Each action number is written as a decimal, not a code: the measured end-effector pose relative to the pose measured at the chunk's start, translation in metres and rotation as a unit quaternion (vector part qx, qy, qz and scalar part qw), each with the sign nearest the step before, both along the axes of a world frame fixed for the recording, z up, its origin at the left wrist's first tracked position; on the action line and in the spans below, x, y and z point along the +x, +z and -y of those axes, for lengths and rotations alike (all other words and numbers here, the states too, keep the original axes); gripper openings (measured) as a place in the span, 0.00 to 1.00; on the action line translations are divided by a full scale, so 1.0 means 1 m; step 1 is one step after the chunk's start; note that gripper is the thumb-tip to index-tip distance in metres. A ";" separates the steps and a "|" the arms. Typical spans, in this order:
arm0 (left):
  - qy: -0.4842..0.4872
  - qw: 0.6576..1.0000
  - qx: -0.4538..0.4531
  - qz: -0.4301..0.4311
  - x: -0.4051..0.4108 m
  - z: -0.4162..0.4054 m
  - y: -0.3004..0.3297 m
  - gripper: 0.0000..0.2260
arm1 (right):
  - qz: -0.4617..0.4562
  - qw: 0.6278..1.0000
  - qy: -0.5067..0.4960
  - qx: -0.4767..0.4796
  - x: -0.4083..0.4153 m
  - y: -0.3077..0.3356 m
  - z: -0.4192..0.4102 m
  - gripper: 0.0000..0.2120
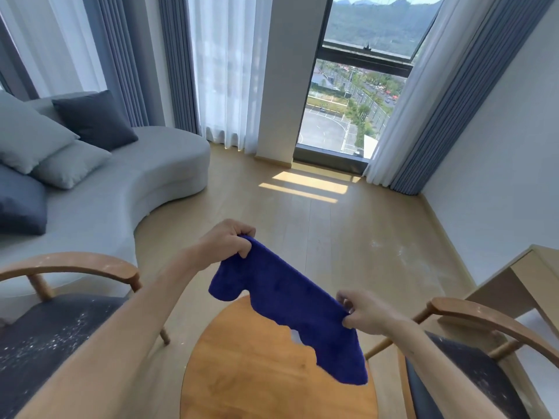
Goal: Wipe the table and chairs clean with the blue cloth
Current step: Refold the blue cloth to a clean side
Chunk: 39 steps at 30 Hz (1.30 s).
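Head view: blue cloth (290, 303) partly hides table (242, 367).

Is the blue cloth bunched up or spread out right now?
Spread out: the blue cloth hangs stretched between the left hand and right hand, each pinching an upper corner, above the round table.

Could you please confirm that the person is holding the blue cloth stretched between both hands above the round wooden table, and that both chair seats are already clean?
Not quite. The left hand and right hand do hold the blue cloth stretched above the round wooden table, but the head view shows white specks on the left chair seat and the right chair seat: both are dusty.
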<state>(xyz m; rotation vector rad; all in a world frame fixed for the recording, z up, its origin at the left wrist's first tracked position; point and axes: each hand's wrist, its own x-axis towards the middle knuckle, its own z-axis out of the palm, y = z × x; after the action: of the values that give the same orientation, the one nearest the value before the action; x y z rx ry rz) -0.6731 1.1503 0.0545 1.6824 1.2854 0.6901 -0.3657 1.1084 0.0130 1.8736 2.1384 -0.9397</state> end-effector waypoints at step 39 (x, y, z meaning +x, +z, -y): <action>0.018 0.967 -0.041 -0.251 -0.088 -0.005 0.008 0.07 | -0.053 0.979 0.056 0.187 0.029 0.050 -0.010 0.11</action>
<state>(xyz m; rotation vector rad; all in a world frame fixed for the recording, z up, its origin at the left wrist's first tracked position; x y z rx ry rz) -0.7615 1.1550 0.0624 1.8346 1.6688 0.2247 -0.3365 1.1181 0.0628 1.8638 2.6056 -0.6636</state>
